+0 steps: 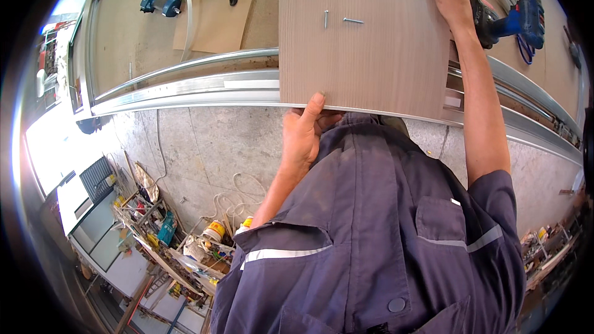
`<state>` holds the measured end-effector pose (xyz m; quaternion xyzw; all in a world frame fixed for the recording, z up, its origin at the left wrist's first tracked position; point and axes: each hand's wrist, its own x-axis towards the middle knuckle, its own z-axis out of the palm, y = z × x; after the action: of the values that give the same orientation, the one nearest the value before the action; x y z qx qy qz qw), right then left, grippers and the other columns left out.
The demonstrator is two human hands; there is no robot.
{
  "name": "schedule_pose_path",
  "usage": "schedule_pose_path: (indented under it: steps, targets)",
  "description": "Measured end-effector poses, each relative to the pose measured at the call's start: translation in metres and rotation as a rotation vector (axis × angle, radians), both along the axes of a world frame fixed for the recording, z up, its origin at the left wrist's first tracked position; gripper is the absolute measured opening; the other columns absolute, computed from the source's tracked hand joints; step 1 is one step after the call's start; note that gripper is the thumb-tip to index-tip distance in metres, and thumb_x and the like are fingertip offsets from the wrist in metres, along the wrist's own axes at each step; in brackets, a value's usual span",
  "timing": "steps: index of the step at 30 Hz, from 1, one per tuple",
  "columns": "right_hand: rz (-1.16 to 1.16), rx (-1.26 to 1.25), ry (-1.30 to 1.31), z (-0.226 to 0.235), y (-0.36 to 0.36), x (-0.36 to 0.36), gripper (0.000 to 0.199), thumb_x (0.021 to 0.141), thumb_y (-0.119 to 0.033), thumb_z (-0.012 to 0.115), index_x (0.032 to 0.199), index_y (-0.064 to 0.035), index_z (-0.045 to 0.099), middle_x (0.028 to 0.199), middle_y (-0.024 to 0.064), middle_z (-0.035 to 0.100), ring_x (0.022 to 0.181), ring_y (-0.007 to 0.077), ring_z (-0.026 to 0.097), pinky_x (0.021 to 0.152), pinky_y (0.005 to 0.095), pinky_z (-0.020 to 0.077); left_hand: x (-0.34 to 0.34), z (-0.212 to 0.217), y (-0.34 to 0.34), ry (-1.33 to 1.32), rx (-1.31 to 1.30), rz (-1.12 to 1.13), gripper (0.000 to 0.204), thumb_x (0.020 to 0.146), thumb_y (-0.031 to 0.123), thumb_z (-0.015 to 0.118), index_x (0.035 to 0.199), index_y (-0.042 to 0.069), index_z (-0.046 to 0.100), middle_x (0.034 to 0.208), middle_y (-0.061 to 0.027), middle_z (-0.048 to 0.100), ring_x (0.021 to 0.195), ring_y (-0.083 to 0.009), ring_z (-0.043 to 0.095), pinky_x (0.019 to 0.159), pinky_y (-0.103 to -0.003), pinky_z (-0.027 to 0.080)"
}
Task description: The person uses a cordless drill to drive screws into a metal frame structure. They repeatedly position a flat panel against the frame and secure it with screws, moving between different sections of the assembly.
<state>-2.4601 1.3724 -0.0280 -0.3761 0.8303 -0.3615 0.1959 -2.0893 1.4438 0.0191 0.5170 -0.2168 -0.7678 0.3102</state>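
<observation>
A wood-grain board point(365, 62) lies across the bench, its near edge jutting toward my body. My left hand point(307, 125) is closed on that near edge, thumb on top and fingers underneath. At the far right edge of the board is my right hand point(450, 1), thumb and fingers closed around the edge. Two loose screws rest on the board: one upright in the picture point(326, 19), the other lying sideways point(353, 20). Just right of my right forearm sits a blue and black cordless drill point(520, 18).
On the left of the bench, a blue power tool point(162, 1) lies by a thin brown sheet point(223, 18) and a pale curved strip point(188, 15). Metal rails point(198, 89) run along the bench front. Below left, a rope point(232, 201) and cluttered tools lie on the concrete floor point(210, 142).
</observation>
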Motion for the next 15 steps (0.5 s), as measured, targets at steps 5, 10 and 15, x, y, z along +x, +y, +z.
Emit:
schedule_pose_path:
  steps: [5,10,15]
  targets:
    - [0.042,-0.043,-0.017,0.006,0.003,0.011,0.057,0.093,-0.055,0.061,0.093,0.0017,0.066,0.074,0.0063,0.063,0.07,0.0148,0.058,0.068,0.0318,0.0484,0.006,-0.006,0.002,0.008,-0.01,-0.006,0.05,0.095,0.026,0.068,0.126,-0.009,0.049,0.112,-0.0167,0.063,0.093,-0.0244,0.068,0.075,-0.034,0.062]
    - [0.049,-0.052,-0.063,0.005,0.006,0.005,0.058,0.091,-0.052,0.063,0.082,0.0051,0.061,0.07,0.0131,0.062,0.07,0.0211,0.061,0.07,0.0363,0.0493,0.007,-0.008,0.001,0.041,0.012,-0.014,0.048,0.096,0.025,0.065,0.126,-0.008,0.048,0.113,-0.0164,0.063,0.096,-0.025,0.068,0.076,-0.034,0.062]
    - [0.088,-0.074,0.055,0.015,0.007,0.012,0.064,0.089,-0.053,0.062,0.095,0.0114,0.064,0.088,0.0275,0.068,0.084,0.0344,0.069,0.079,0.0413,0.0511,0.007,-0.012,0.003,0.033,-0.001,0.001,0.045,0.097,0.025,0.064,0.126,-0.006,0.049,0.115,-0.0168,0.063,0.097,-0.0253,0.068,0.075,-0.035,0.062]
